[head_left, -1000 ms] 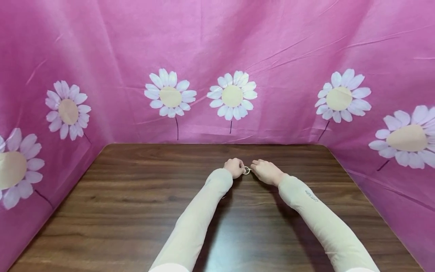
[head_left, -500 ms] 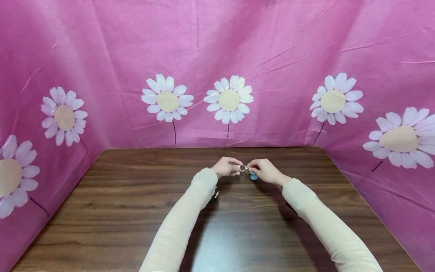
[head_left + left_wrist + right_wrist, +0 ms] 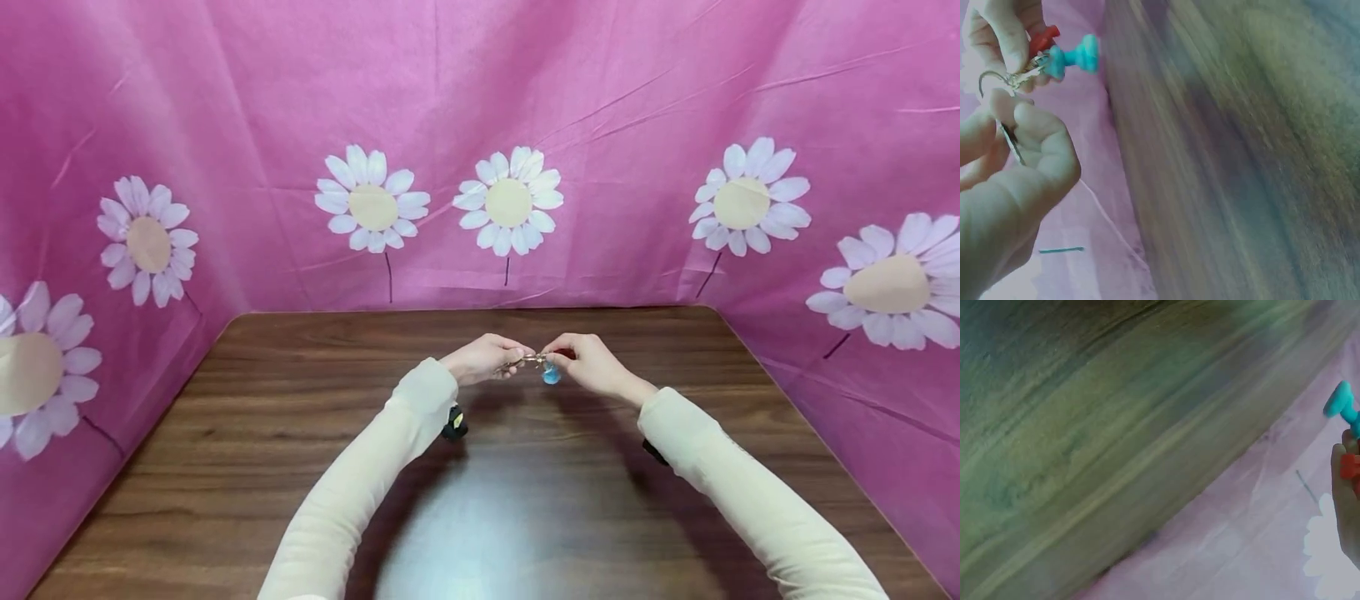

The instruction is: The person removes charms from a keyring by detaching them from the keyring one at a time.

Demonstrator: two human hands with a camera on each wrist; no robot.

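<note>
A gold-coloured metal keyring [image 3: 531, 358] spans the gap between both hands above the table. My left hand [image 3: 483, 360] pinches its left side. In the left wrist view a thin flat metal piece [image 3: 1013, 147] shows between that hand's fingers, mostly hidden. The right hand [image 3: 588, 363] grips the clasp side, thumb over fingers. From there a turquoise knobbed charm [image 3: 1088, 53] sticks out in the left wrist view and hangs down in the head view. Beside it a red charm [image 3: 1044, 40] shows partly within the right hand, also at the edge of the right wrist view.
The brown wooden table [image 3: 300, 417] lies under both arms. Pink cloth with white daisies [image 3: 508, 202] hangs behind its far edge and along both sides. A black wrist device [image 3: 454, 423] shows beneath the left sleeve.
Both hands have risen from the tabletop with the keyring. The left hand has shifted left. The turquoise charm, hidden at first, now hangs in sight below the right fingers.
</note>
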